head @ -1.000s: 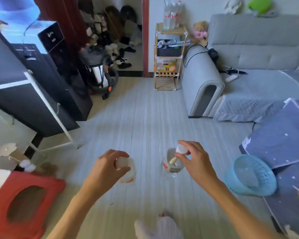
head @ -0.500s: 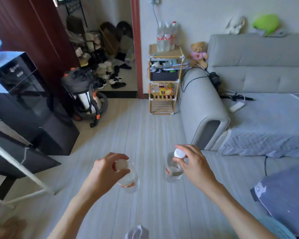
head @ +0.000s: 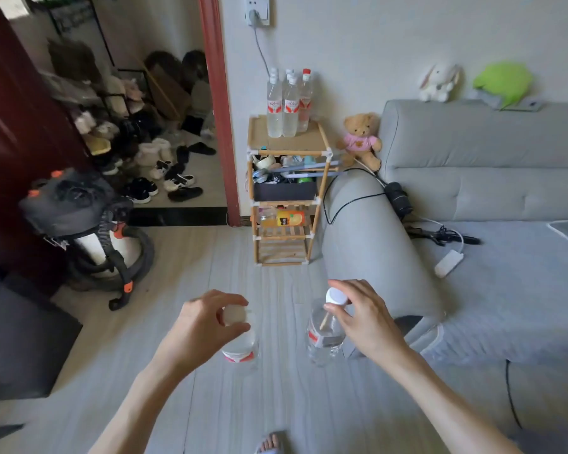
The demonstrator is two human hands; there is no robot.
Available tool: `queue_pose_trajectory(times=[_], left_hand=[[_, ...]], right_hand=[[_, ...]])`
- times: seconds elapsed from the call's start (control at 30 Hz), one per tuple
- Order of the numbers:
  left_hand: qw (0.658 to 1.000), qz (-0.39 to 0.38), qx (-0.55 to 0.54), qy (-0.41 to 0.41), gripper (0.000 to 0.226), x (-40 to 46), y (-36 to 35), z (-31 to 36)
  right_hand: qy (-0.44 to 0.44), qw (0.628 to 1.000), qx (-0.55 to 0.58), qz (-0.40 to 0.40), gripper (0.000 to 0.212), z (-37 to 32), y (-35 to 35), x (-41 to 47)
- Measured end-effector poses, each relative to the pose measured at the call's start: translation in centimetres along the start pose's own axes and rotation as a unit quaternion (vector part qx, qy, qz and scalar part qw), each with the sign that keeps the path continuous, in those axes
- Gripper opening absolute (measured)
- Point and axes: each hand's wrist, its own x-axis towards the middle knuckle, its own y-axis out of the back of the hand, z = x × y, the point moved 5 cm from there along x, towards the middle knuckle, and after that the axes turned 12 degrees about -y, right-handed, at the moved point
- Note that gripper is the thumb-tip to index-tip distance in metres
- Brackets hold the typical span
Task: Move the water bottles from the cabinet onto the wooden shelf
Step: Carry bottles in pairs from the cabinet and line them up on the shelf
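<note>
Left hand pinches the cap of one water bottle; right hand pinches the cap of a second bottle, both hanging over the floor, well short of the wooden shelf. Grey sofa sits beside the shelf; four bottles stand on the shelf top.

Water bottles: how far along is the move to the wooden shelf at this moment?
Done: several clear plastic water bottles with red labels already stand on the top board of the light wooden shelf. In hand: the left hand and right hand each grip one more bottle by its neck, left bottle, right bottle, short of the shelf. Left: setting both down; the cabinet is out of view.
</note>
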Motion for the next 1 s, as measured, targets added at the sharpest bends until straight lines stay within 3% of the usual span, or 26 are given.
queue_pose_trajectory(times=[0.3,0.6,0.83,1.0], left_hand=[[0.999,0.029,0.014,-0.033,0.03,20.8,2.8,-1.4],[0.998,0.047,0.013,-0.025,0.031,40.0,3.8,-3.2],[0.991,0.12,-0.038,-0.037,0.03,52.9,6.9,-3.6],[0.99,0.118,-0.021,-0.07,0.029,61.9,8.3,-4.5]], right_hand=[[0.007,0.999,0.017,0.04,0.032,0.5,1.0,20.5],[0.044,0.999,0.012,0.022,0.029,2.2,1.4,42.1],[0.06,0.995,0.025,0.074,0.029,1.0,3.6,56.8],[0.039,0.993,0.024,0.105,0.029,0.9,2.9,66.1]])
